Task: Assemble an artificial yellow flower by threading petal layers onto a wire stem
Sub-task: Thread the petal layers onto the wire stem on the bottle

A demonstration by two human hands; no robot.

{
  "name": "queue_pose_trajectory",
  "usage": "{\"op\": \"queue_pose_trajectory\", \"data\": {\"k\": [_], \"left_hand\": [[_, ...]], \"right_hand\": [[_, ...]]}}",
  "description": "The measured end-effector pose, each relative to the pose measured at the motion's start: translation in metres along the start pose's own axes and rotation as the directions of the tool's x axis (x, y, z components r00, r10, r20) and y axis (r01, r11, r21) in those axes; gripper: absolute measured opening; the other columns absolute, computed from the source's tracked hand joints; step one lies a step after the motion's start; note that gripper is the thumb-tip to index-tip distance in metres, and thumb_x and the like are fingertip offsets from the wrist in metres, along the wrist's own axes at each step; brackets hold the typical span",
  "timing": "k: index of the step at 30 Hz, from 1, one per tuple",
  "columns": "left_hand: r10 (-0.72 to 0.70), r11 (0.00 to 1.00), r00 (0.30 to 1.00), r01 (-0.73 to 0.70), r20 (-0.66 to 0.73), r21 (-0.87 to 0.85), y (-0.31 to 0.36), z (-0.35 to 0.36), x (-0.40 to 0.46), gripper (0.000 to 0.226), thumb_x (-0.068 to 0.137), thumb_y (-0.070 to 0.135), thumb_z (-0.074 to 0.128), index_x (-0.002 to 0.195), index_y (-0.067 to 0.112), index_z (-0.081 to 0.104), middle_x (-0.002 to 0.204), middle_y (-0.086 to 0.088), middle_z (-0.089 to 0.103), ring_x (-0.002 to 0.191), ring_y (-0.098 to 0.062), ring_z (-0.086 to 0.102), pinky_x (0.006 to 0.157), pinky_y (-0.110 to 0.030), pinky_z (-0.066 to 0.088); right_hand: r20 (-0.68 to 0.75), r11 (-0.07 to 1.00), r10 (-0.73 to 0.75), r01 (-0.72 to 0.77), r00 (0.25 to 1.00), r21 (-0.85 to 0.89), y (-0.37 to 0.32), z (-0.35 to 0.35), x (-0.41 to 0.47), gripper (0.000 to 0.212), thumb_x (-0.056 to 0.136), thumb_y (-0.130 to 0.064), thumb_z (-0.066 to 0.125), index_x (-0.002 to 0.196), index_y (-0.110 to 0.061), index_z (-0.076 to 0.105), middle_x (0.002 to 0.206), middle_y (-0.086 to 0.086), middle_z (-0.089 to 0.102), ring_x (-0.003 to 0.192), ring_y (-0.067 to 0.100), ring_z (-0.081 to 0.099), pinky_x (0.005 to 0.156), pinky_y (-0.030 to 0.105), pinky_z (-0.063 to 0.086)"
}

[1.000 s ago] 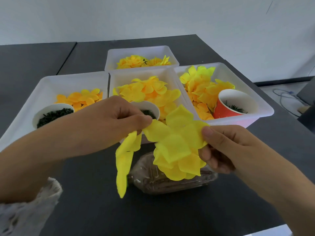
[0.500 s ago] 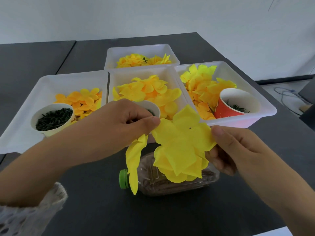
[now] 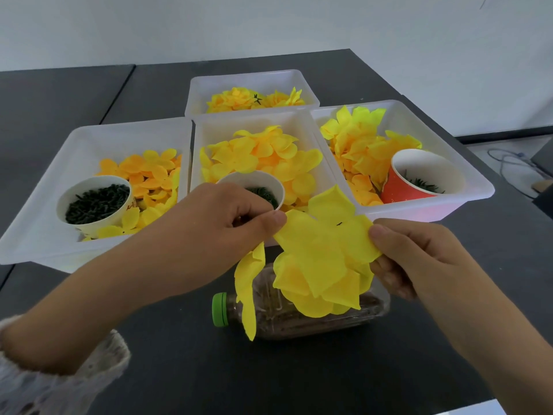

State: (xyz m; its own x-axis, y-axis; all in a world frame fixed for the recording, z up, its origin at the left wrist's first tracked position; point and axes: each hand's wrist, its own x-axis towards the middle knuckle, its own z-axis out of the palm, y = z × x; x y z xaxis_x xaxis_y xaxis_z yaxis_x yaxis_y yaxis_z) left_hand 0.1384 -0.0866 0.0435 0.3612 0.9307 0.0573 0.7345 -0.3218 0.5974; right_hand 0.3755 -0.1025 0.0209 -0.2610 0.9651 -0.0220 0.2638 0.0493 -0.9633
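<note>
A stack of large bright yellow petal layers (image 3: 324,253) hangs in the air between my two hands, above a plastic bottle. My left hand (image 3: 221,226) pinches its left edge between thumb and forefinger, and one petal (image 3: 248,289) droops down from there. My right hand (image 3: 410,259) pinches the right edge with the thumb on top. A small dark point shows near the middle of the top layer. No wire stem is visible.
Several white trays (image 3: 89,139) of yellow and orange petals stand behind my hands on the black table. A white cup of dark green pieces (image 3: 95,202), a second white cup (image 3: 257,187) and a red cup (image 3: 419,178) sit in them. A green-capped clear bottle (image 3: 299,316) lies under the petals.
Both hands and the petal stack have shifted slightly right and up in view. The bottle's green cap, hidden a second ago, now shows.
</note>
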Motion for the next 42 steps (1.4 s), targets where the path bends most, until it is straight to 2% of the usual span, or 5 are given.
{"op": "queue_pose_trajectory", "data": {"k": [8,18,22,37,42], "left_hand": [[0.008,1.000,1.000,-0.008,-0.019,0.015,-0.008,0.010,0.002,0.045,0.088,0.054,0.040,0.053,0.025,0.040,0.047,0.008,0.038,0.042,-0.007,0.037,0.051,-0.014,0.036],[0.106,0.994,0.990,-0.109,-0.096,-0.026,-0.006,-0.005,0.005,0.057,0.097,0.056,0.045,0.058,0.014,0.040,0.048,0.007,0.025,0.040,-0.007,0.026,0.043,-0.012,0.026],[0.138,0.990,0.990,-0.138,-0.039,-0.010,-0.009,-0.007,0.002,0.058,0.090,0.061,0.039,0.064,0.009,0.048,0.053,-0.002,0.030,0.044,-0.007,0.028,0.044,-0.015,0.025],[0.104,0.992,0.994,-0.105,-0.018,-0.071,-0.016,0.002,0.001,0.049,0.098,0.054,0.045,0.060,0.023,0.048,0.053,0.003,0.035,0.045,-0.007,0.033,0.046,-0.014,0.028],[0.091,0.993,0.996,-0.092,-0.009,-0.076,-0.014,0.006,0.000,0.048,0.091,0.052,0.043,0.061,0.014,0.047,0.056,-0.003,0.037,0.046,-0.007,0.034,0.048,-0.013,0.031]], "right_hand": [[-0.055,0.996,-0.061,0.056,0.997,-0.073,0.007,0.003,-0.002,0.037,0.078,-0.045,0.047,0.053,-0.017,0.044,0.048,-0.001,0.037,0.045,0.004,0.033,0.046,0.013,0.032],[-0.101,0.985,-0.168,0.165,0.981,-0.043,-0.009,-0.004,-0.004,0.040,0.087,-0.033,0.048,0.054,-0.011,0.043,0.049,0.004,0.040,0.044,0.004,0.036,0.044,0.009,0.032],[-0.057,0.988,-0.153,0.153,0.987,-0.004,-0.010,-0.002,-0.007,0.042,0.089,-0.033,0.051,0.052,-0.016,0.045,0.048,0.000,0.042,0.044,0.002,0.037,0.044,0.008,0.033],[-0.068,0.996,-0.091,0.090,0.994,-0.011,-0.004,0.003,-0.010,0.038,0.080,-0.041,0.049,0.050,-0.017,0.046,0.046,0.000,0.040,0.042,0.004,0.034,0.042,0.013,0.032],[-0.055,0.997,-0.077,0.075,0.996,-0.033,0.002,0.002,-0.008,0.037,0.078,-0.043,0.049,0.049,-0.020,0.046,0.046,-0.001,0.038,0.041,0.004,0.033,0.043,0.011,0.031]]}}
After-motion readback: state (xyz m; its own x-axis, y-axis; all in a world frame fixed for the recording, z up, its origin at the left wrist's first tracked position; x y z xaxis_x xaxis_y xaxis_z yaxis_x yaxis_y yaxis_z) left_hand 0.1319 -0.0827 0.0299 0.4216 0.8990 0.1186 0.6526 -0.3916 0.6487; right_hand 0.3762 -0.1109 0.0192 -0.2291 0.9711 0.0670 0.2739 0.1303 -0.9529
